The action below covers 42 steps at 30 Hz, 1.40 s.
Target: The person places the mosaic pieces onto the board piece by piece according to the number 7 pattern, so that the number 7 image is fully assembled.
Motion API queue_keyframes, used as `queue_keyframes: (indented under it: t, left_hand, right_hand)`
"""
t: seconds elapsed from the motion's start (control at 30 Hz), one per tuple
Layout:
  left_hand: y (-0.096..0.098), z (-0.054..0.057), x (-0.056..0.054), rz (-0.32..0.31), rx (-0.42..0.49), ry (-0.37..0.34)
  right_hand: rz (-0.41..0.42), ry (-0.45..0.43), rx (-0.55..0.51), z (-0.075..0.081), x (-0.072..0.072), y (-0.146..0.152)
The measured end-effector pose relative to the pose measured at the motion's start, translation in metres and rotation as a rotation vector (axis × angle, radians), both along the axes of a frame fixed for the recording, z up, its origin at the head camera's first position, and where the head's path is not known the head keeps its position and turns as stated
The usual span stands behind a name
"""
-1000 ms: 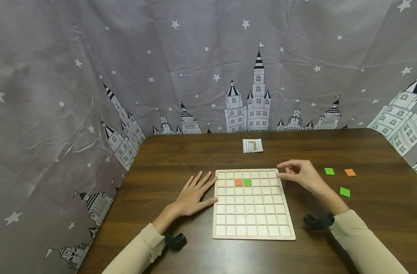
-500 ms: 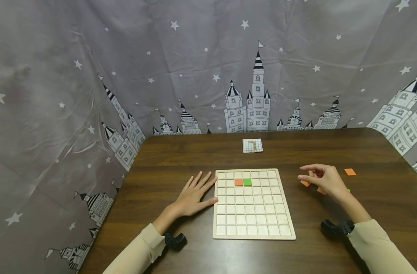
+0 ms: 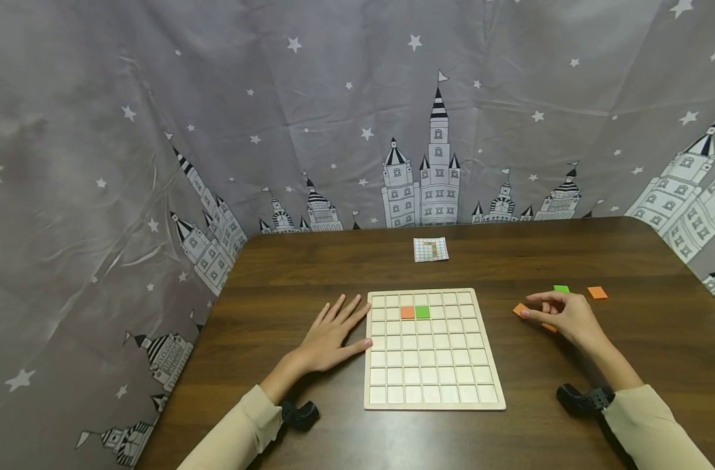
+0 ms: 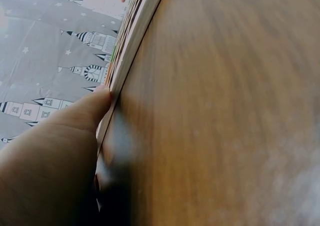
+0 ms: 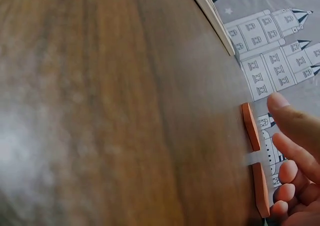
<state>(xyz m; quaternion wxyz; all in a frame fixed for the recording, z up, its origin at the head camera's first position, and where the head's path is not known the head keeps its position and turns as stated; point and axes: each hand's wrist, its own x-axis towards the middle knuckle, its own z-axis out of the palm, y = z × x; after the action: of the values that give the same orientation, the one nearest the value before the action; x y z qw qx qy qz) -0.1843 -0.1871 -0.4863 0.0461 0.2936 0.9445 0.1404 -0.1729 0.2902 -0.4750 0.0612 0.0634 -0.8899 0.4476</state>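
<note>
My left hand (image 3: 328, 336) lies on the table with spread fingers, its thumb and fingertips at the left edge of a pale wooden grid board (image 3: 445, 393). The left wrist view shows that thumb touching the board's side. Two square tiles sit in the board, one orange (image 3: 407, 312) and one green (image 3: 422, 312). Right of the board hovers my right hand (image 3: 569, 316), thumb and index finger apart over an orange tile (image 3: 519, 309). Another orange tile (image 3: 548, 327) is partly hidden under that hand. In the right wrist view, nothing sits between the thumb and fingers.
A green tile (image 3: 561, 288) and an orange tile (image 3: 597, 293) lie beyond the right hand on the brown table (image 3: 310, 267). Behind the board is a small printed card (image 3: 430, 249) with a coloured grid pattern. A grey castle-print curtain (image 3: 333, 130) hangs at the back.
My right hand has moved right from the board's upper right corner to over the loose orange tiles, lowering slightly. My left hand has stayed in place.
</note>
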Motion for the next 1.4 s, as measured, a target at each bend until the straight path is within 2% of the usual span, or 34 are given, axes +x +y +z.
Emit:
queue_keyframes:
  t: [0.33, 0.57, 0.93, 1.23, 1.4]
  left_hand:
    - [-0.0009, -0.0005, 0.0001, -0.001, 0.004, 0.003]
    - [-0.0015, -0.0017, -0.0008, 0.002, -0.003, 0.005]
    - [-0.0014, -0.0043, -0.0013, 0.006, -0.011, 0.007]
    - [-0.0006, -0.0026, -0.0012, 0.008, -0.005, 0.007]
    - [-0.0004, -0.0024, -0.0011, 0.007, -0.010, 0.006]
  right_hand:
    - [0.006, 0.000, 0.068, -0.0050, -0.0014, 0.0020]
    - [0.009, 0.042, 0.133, -0.0063, -0.0003, 0.0000]
    - [0.010, 0.062, 0.137, -0.0068, -0.0003, 0.0002]
    - [0.047, 0.119, 0.154, -0.0102, -0.0035, 0.0009]
    - [0.065, 0.113, 0.144, -0.0100, -0.0036, 0.0017]
